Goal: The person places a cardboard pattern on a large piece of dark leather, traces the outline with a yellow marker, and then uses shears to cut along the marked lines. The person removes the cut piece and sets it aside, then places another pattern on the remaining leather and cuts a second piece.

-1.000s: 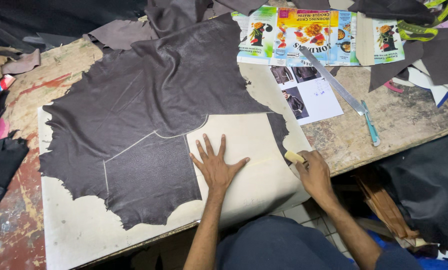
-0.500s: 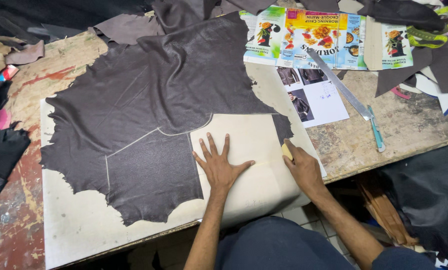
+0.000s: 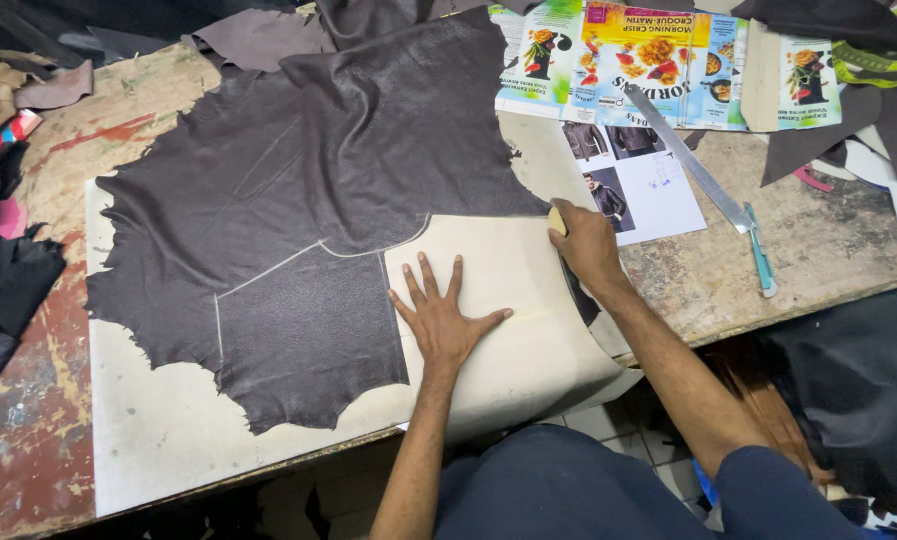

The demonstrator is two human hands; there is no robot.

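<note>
Left hand (image 3: 444,318) flat, 5 fingers spread wide, pressing cream pattern board (image 3: 509,290) on worktable (image 3: 829,250). Right hand (image 3: 584,240) at 2 o'clock from left, closed around small yellow chalk piece (image 3: 558,220) at board's upper right corner. Dark leather hide (image 3: 319,200) lies at 10 o'clock, partly under board, chalk lines on it. Metal ruler (image 3: 689,160) at 2 o'clock, well apart, beside printed sheet (image 3: 634,190)
</note>
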